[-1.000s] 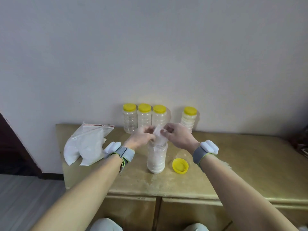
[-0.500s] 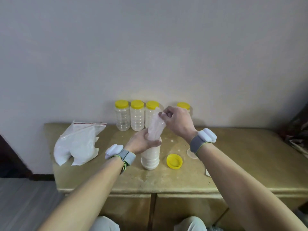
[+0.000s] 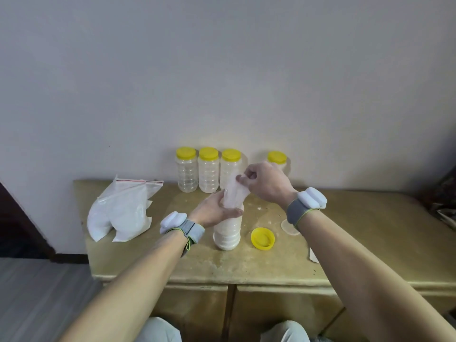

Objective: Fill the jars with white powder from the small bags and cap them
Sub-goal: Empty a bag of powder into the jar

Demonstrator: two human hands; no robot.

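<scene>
As capped jars (image 3: 208,169) line the cabinet (image 3: 370,243) at twelve o'clock, left hand (image 3: 212,211) grips the open jar (image 3: 227,233), right hand (image 3: 266,183) pinches the bag (image 3: 233,196).

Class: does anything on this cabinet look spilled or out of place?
White powder specks dust the tan cabinet top near the open plastic jar, and a pale round patch lies right of the yellow lid: likely spills.

Clear ribbed plastic jar (image 3: 227,233) w/ glossy yellow cap (image 3: 262,238).
</scene>
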